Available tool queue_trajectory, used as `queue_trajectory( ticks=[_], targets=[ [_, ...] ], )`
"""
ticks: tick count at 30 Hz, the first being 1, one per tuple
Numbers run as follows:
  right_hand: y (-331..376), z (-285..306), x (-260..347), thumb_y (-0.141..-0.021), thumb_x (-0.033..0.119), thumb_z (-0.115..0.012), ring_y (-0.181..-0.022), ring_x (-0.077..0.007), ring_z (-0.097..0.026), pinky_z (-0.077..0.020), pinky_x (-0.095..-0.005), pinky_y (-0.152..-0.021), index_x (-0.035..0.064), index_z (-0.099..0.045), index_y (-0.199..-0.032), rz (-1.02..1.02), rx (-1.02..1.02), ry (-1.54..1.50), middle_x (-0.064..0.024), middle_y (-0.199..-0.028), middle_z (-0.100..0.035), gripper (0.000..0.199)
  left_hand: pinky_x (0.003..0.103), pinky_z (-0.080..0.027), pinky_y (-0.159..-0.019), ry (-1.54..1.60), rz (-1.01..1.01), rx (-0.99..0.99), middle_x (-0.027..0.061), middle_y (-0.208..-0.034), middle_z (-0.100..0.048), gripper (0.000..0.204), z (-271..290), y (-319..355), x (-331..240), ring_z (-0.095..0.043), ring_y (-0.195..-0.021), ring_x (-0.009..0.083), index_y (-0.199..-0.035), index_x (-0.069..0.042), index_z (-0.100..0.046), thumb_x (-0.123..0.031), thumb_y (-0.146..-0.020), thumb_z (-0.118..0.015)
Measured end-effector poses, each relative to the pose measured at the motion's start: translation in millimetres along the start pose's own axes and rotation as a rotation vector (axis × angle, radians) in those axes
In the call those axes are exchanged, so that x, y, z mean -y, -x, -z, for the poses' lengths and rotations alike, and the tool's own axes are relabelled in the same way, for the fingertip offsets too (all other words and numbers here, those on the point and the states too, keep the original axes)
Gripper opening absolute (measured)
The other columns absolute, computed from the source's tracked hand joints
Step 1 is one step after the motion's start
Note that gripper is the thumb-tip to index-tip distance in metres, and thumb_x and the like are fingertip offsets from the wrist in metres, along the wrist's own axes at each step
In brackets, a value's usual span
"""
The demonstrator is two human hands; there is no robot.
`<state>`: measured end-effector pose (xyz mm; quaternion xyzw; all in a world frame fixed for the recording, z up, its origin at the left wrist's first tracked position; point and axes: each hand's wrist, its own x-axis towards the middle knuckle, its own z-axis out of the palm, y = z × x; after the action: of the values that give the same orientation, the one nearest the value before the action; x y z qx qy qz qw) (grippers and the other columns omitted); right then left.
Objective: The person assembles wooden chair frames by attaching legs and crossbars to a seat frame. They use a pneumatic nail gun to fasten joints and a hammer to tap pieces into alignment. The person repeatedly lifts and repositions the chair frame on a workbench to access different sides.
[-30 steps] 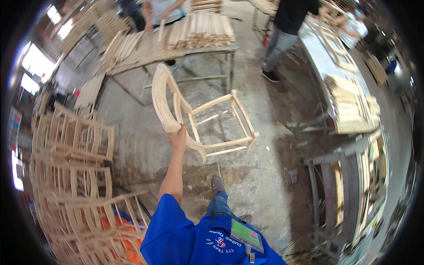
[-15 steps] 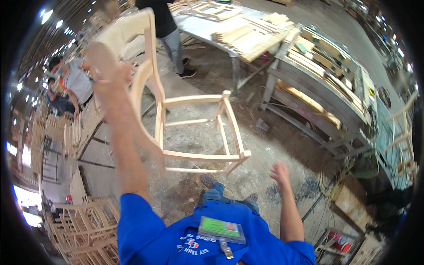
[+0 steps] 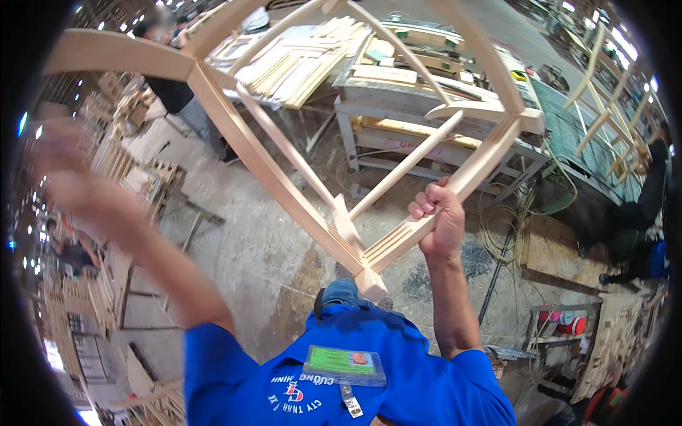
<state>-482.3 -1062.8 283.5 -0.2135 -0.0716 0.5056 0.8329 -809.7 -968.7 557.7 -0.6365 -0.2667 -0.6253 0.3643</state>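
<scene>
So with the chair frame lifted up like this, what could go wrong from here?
The unfinished wooden chair frame is overhead. The right hand grips one rail, and the left hand is blurred, its grip unclear, so the frame could twist or slip. Its corner hangs just above the person's body. A person and a workbench stand near; a swing might hit them.

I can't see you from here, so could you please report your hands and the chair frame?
Right hand gripping chair frame rail. Left hand raised, blurred, grip unclear. Frame held overhead, tilted. Workbench beyond, apart.
</scene>
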Motion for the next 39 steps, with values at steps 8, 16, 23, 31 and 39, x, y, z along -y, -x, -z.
queue_trajectory(
  ticks=[8,16,23,31,39],
  targets=[
    [-54.3,-17.3,78.1,-0.103,0.010,-0.056,-0.075,-0.0131,-0.054,-0.0508,-0.0386,-0.077,0.0139,-0.047,-0.113,0.343,0.119,0.109,-0.0017,-0.087,-0.051,0.015,0.026,-0.046,-0.041,1.847,1.516,0.335,0.0041,-0.071,-0.053,0.069,-214.6,139.0,-137.1,-0.051,-0.047,0.0126,-0.126,0.005,-0.053,-0.061,-0.107,-0.044],
    [-95.7,-93.1,237.2,-0.093,0.032,-0.072,-0.085,-0.0262,-0.071,-0.0539,-0.0407,-0.087,-0.0016,-0.075,-0.099,0.439,-0.036,1.984,-0.0144,-0.090,-0.075,0.034,0.024,-0.044,-0.040,2.243,1.227,0.326,0.0015,-0.067,-0.042,0.064,-424.6,115.7,-81.5,-0.043,-0.044,0.0102,-0.116,0.002,-0.051,-0.061,-0.108,-0.042],
    [-308.0,-199.3,367.8,-0.111,0.057,-0.037,-0.102,-0.0177,-0.065,-0.0512,-0.0353,-0.096,-0.0005,-0.058,-0.138,1.021,-0.140,2.031,-0.0104,-0.116,-0.068,0.067,0.023,-0.044,-0.040,2.328,1.120,0.412,0.0020,-0.067,-0.043,0.068,-581.0,106.9,-78.5,-0.043,-0.043,0.0098,-0.119,0.005,-0.051,-0.062,-0.108,-0.040],
    [-533.6,-132.9,379.2,-0.106,0.062,-0.046,-0.056,-0.0078,-0.054,-0.0474,-0.0238,-0.047,0.0082,-0.057,-0.121,0.745,-0.076,1.429,-0.0006,-0.081,-0.056,0.057,0.021,-0.039,-0.040,1.779,1.182,0.668,-0.0016,-0.062,-0.050,0.068,-721.4,123.2,-103.1,-0.044,-0.043,0.0057,-0.115,0.001,-0.061,-0.064,-0.107,-0.041],
    [-770.2,-22.7,392.4,-0.108,0.049,-0.053,-0.053,-0.0073,-0.053,-0.0462,-0.0247,-0.046,0.0075,-0.055,-0.120,0.672,-0.104,1.350,0.0021,-0.075,-0.053,0.044,0.022,-0.041,-0.045,1.367,1.311,0.919,-0.0017,-0.068,-0.053,0.066,-919.9,177.1,-151.8,-0.050,-0.050,0.0048,-0.116,-0.003,-0.061,-0.067,-0.102,-0.052]
  ],
)
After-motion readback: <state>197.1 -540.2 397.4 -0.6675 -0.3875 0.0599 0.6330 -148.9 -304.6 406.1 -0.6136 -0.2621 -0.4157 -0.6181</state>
